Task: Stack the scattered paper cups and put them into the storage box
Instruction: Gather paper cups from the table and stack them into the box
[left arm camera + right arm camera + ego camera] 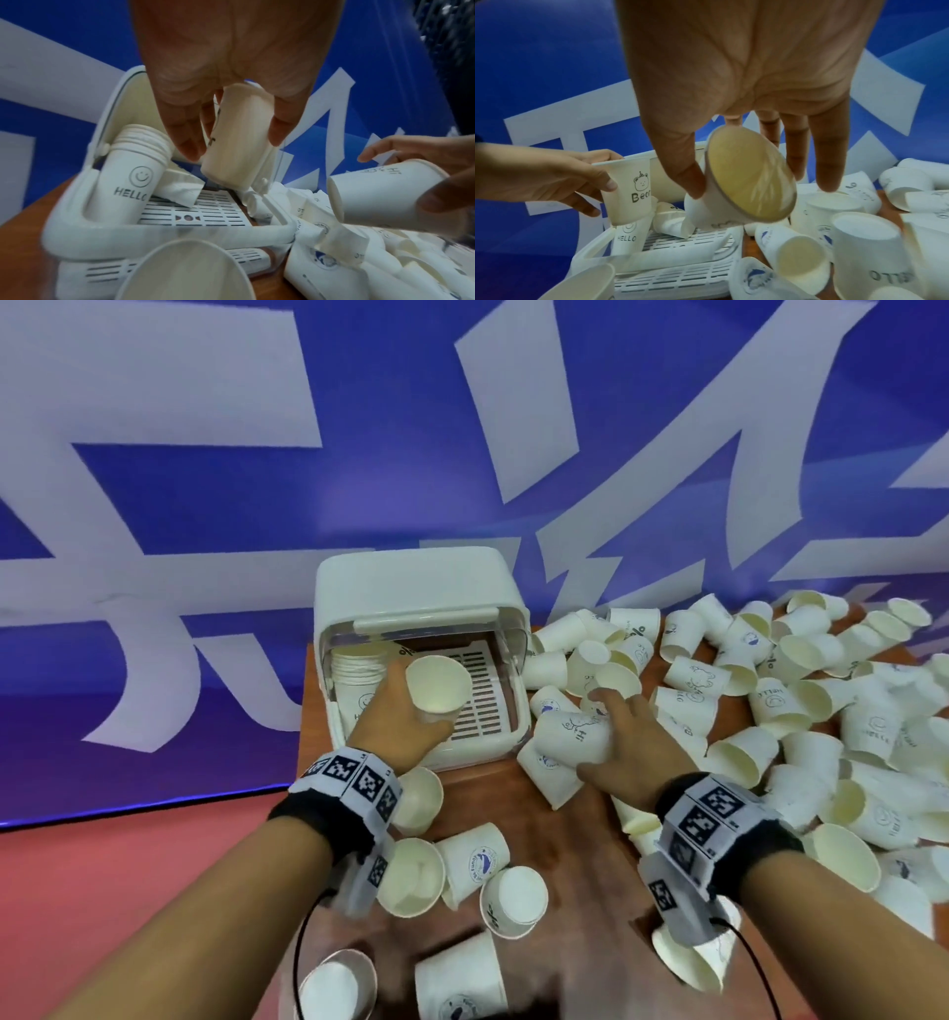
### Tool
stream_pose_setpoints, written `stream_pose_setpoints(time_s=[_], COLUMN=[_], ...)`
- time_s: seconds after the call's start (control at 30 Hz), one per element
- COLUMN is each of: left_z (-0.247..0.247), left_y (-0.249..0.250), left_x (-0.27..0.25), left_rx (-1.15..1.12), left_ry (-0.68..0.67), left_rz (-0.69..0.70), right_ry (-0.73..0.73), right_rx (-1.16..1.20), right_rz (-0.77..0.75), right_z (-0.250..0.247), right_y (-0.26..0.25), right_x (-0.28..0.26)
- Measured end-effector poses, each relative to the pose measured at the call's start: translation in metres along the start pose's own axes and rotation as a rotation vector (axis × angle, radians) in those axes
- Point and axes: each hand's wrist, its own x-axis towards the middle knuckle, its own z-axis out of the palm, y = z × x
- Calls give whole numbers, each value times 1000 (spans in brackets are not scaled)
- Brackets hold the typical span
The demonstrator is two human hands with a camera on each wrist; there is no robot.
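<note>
The white storage box [426,752] stands open on the wooden table with its lid [411,588] raised. A stack of cups [357,672] printed HELLO [133,168] leans at the left inside it. My left hand [411,711] grips a paper cup [439,683] upright above the box's slotted floor; it carries a Bear print [631,186]. Just right of the box, my right hand [606,737] grips a second cup [570,737] with a Hi print, tipped on its side above the loose cups, its mouth [746,178] facing the right wrist view.
A deep pile of loose paper cups [796,711] covers the table's right half. Several more cups [462,865] lie near me between my forearms. A blue and white banner [205,505] rises behind the box. The table's left edge [303,762] drops to a red floor.
</note>
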Motion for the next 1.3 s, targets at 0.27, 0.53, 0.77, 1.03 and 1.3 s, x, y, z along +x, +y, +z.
stream_pose_setpoints(time_s=[0.27,0.53,0.77,1.03,1.3], left_z=[-4,50,84,93,87], left_y=[-4,12,13,7,3], left_x=[7,44,62,72,76], left_rx=[142,315,330,377,441], left_ry=[-2,-112,-150,-229,-330], left_rz=[-95,-142,-201,-236,-213], right_ry=[96,115,160,110,115], right_rx=[75,101,113,107,186], right_rz=[-136,-145,-180,-194,-294], right_z=[11,9,1,-1,5], right_y=[-17,6,29,39,29], right_x=[40,70,79,84,83])
